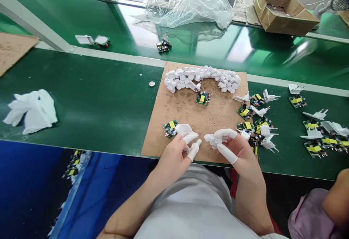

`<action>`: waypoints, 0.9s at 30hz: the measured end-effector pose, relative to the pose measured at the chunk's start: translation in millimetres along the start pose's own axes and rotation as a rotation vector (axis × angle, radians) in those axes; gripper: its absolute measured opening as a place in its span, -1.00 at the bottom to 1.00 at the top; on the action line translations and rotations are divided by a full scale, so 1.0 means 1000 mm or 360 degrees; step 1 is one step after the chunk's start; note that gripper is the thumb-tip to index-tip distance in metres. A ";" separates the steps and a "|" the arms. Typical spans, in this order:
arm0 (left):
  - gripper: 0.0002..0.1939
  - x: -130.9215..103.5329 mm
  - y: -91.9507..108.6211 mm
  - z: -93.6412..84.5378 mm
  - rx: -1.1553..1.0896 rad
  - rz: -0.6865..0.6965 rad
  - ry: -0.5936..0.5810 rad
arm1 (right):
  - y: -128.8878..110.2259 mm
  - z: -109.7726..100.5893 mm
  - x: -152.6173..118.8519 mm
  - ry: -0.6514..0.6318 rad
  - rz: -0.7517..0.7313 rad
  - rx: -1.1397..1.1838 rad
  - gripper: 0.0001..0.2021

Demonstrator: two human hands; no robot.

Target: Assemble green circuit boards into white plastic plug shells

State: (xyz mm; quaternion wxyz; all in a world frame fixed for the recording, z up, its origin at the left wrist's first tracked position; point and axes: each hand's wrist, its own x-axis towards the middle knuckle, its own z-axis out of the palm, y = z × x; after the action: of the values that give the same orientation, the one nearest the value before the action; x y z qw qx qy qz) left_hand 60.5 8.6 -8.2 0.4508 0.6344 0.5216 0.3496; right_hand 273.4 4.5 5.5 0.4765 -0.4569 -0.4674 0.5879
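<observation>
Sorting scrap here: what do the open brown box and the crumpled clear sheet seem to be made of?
The open brown box looks like matt cardboard: papery, creased walls. The crumpled clear sheet is probably glossy plastic film: see-through, wrinkled, catching highlights.

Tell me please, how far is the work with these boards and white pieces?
Possibly done: the lower boards at far lower left, though I cannot confirm this. In hand: the left hand is at a white casing beside a green board; the right hand holds small white pieces. Probably left: the many boards at right, and the curved heap of white pieces on the cardboard.
</observation>
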 end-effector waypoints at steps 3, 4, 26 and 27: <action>-0.62 -0.005 0.003 -0.002 0.0066 0.0010 0.0059 | 0.002 0.004 -0.001 -0.0089 0.0040 0.0103 -0.82; -0.60 -0.006 0.005 -0.003 0.0033 0.0038 0.0060 | 0.003 0.005 -0.001 -0.0130 0.0056 0.0137 -0.81; -0.77 0.013 -0.007 0.010 -0.0094 0.0293 0.0144 | -0.003 -0.004 -0.011 0.0185 -0.0412 -0.1421 -0.81; -0.72 0.015 -0.009 0.013 0.0066 0.0380 0.0125 | 0.002 -0.001 -0.009 0.0139 -0.0444 -0.1512 -0.79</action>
State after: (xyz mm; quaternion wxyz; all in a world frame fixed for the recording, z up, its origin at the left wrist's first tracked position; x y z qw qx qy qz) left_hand 72.6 20.9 -21.8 0.3721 0.6870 0.4666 0.4145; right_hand 275.2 -4.9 4.4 0.3089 -0.5809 -0.7200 0.2209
